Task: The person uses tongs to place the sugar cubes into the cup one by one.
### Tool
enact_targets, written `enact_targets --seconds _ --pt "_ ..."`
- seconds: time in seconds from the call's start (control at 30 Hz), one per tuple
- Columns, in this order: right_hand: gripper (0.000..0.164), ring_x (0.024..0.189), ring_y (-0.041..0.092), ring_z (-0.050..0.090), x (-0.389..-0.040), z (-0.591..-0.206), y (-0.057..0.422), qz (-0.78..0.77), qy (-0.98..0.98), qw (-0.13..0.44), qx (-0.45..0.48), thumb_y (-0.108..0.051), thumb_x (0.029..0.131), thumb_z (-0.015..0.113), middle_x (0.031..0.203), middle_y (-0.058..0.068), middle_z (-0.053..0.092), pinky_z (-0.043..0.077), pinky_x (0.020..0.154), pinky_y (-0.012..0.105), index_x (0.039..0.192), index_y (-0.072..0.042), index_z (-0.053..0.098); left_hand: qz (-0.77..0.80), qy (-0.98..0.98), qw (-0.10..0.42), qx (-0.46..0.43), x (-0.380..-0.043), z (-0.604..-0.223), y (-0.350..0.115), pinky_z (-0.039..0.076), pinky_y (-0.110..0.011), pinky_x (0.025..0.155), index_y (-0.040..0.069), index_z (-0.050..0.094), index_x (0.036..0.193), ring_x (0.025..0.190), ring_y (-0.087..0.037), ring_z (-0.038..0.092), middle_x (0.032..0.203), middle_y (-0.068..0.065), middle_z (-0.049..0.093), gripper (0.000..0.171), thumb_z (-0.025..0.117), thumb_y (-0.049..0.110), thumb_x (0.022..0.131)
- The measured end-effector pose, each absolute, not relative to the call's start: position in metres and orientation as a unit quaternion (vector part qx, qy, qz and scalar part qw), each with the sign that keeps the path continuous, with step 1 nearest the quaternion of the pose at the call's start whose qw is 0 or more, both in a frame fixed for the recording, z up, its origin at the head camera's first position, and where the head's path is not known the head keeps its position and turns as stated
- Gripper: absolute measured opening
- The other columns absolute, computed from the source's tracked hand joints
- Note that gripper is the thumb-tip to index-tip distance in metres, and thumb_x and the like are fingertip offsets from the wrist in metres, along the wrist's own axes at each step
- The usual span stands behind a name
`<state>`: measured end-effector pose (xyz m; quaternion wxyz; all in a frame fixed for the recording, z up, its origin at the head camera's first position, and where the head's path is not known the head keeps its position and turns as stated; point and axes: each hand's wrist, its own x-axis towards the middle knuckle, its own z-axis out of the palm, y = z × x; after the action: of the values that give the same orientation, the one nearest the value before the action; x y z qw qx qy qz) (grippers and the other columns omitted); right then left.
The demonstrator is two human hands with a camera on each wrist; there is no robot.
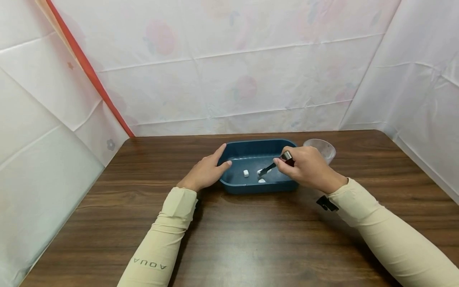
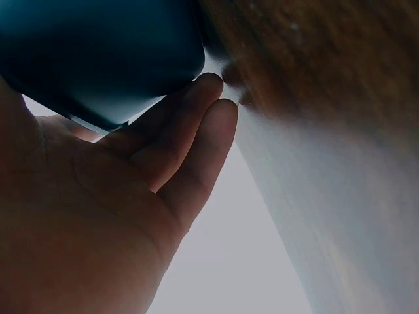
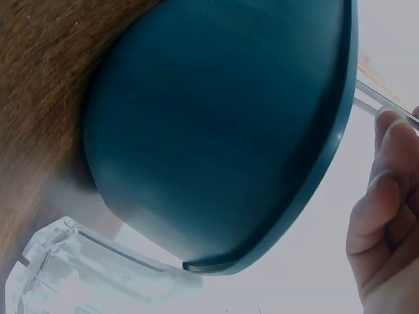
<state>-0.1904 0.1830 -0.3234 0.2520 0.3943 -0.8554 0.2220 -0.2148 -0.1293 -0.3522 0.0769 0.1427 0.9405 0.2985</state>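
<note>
From here I see pale sheeting [image 1: 229, 95] behind the surface [image 1: 229, 239], and a clear bowl [image 1: 324, 148] right of the blue tray [image 1: 240, 186], partly hidden by my right hand [image 1: 310, 167]. That hand grips tongs [image 1: 269, 167], tips down among white cubes [image 1: 246, 173] in the tray; I can't tell if one is caught. My left hand [image 1: 206, 171] holds the tray's left end, thumb over the rim, fingers outside.

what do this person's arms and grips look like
A pale yellow fabric sleeve, marked AQUA in dark letters, covers the left arm; a matching right sleeve has a small black piece at its cuff. Left grip and right grip are gloveless.
</note>
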Motion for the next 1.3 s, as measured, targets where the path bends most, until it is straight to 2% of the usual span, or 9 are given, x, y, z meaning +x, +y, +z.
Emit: enact_targets --seconds 0.7,0.9,1.07,1.3 --pt "0.019 0.05 0.003 0.035 -0.192 -0.321 0.188 0.248 -0.845 0.278 0.384 -0.013 0.091 0.067 0.059 -0.011 0.043 0.031 0.045 0.025 0.076 -0.013 0.056 0.302 0.94 0.08 0.137 -0.213 -0.351 -0.128 0.031 -0.056 0.113 0.031 0.008 0.163 0.144 -0.032 0.035 0.161 -0.005 0.031 0.072 0.046 0.049 0.104" --pt "0.02 0.051 0.003 0.036 -0.192 -0.319 0.19 0.258 -0.836 0.3 0.38 -0.012 0.09 0.067 0.061 -0.013 0.044 0.032 0.048 0.025 0.075 -0.015 0.053 0.298 0.941 0.082 0.136 -0.212 -0.351 -0.129 0.031 -0.057 0.112 0.031 0.008 0.163 0.144 -0.032 0.035 0.161 -0.006 0.031 0.072 0.046 0.049 0.104" --pt "0.024 0.05 0.004 0.033 -0.191 -0.315 0.191 0.257 -0.831 0.324 0.373 -0.012 0.091 0.065 0.059 -0.013 0.039 0.029 0.048 0.026 0.073 -0.016 0.05 0.298 0.941 0.08 0.136 -0.211 -0.35 -0.13 0.032 -0.056 0.112 0.03 0.008 0.163 0.144 -0.032 0.035 0.161 -0.006 0.031 0.072 0.046 0.049 0.104" --pt "0.023 0.048 0.004 0.033 -0.191 -0.31 0.195 0.259 -0.83 0.335 0.362 -0.014 0.092 0.064 0.057 -0.012 0.037 0.028 0.046 0.027 0.072 -0.015 0.052 0.3 0.94 0.081 0.137 -0.211 -0.35 -0.129 0.032 -0.056 0.112 0.03 0.008 0.163 0.143 -0.032 0.036 0.161 -0.006 0.031 0.073 0.046 0.05 0.104"
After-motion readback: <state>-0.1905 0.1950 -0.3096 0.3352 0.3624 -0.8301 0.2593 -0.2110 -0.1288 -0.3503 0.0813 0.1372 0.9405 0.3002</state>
